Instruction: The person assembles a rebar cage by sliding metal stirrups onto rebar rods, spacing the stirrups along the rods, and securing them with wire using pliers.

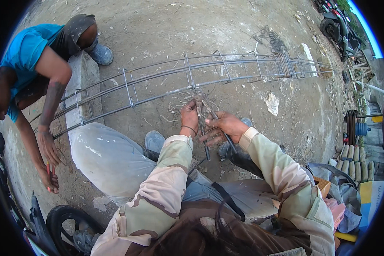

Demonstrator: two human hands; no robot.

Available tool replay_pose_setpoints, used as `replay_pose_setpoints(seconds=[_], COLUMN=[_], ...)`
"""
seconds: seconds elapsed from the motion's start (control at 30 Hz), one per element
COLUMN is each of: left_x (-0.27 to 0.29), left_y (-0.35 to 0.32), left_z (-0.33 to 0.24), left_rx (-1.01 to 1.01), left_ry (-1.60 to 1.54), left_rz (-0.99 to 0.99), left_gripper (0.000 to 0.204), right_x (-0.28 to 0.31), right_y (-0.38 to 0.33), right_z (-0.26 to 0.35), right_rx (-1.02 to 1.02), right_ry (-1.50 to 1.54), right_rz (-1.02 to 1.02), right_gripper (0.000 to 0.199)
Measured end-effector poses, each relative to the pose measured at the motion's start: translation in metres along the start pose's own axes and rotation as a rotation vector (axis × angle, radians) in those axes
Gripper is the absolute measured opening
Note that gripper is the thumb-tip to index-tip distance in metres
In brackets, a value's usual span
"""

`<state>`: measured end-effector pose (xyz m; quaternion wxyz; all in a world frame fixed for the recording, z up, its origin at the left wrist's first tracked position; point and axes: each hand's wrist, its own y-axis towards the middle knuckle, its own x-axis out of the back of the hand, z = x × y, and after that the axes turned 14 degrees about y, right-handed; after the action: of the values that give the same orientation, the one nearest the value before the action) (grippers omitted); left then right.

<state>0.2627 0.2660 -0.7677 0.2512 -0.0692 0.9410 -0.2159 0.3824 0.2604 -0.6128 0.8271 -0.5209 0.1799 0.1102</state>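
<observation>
A pair of long-handled pincers (pixel 201 123) is between my hands, its jaws pointing away from me just short of the rebar cage (pixel 131 102). My left hand (pixel 189 118) is closed around the pincers near the head. My right hand (pixel 228 126) grips the other handle, its fingers loosely bent and partly spread. The handles stand slightly apart. Whether the jaws hold any wire is too small to tell. The long cage of thin bars and square stirrups stretches across in front of me, beyond both hands.
At left a co-worker in a blue shirt (pixel 27 45) bends over the cage end, holding a red-handled tool (pixel 51 177). A concrete block (pixel 84 70) supports the cage. Tangled wire (pixel 271 40) lies beyond it. Motorbikes stand at top right (pixel 335 25) and lower left (pixel 68 222).
</observation>
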Motion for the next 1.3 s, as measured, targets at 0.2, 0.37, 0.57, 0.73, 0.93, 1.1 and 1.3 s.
replay_pose_setpoints(seconds=[0.2, 0.37, 0.57, 0.73, 0.93, 1.1, 1.3], left_x=[0.001, 0.001, 0.002, 0.000, 0.002, -0.021, -0.044], left_y=[-0.001, 0.001, -0.003, -0.005, -0.009, -0.005, -0.007], left_z=[-0.002, -0.003, -0.005, -0.009, -0.021, -0.047, -0.049], left_rx=[0.030, 0.001, 0.018, 0.023, 0.018, 0.023, 0.117], left_ry=[0.048, 0.077, 0.060, 0.069, -0.128, 0.262, 0.432], left_rz=[0.006, -0.011, 0.003, 0.013, 0.013, 0.078, -0.155], left_gripper=[0.022, 0.023, 0.026, 0.027, 0.030, 0.040, 0.048], right_x=[0.001, 0.003, -0.017, -0.017, -0.015, 0.010, 0.026], right_y=[0.013, 0.019, 0.006, 0.006, 0.006, 0.019, 0.009], right_z=[0.001, -0.010, -0.007, -0.010, -0.010, -0.013, -0.027], right_rx=[0.051, 0.161, 0.145, 0.170, 0.351, 0.148, 0.487], right_ry=[-0.248, -0.396, -0.369, -0.289, -0.535, -0.149, -0.605], right_rz=[-0.122, -0.227, -0.249, -0.244, -0.261, -0.032, -0.255], right_gripper=[0.021, 0.024, 0.028, 0.031, 0.031, 0.029, 0.032])
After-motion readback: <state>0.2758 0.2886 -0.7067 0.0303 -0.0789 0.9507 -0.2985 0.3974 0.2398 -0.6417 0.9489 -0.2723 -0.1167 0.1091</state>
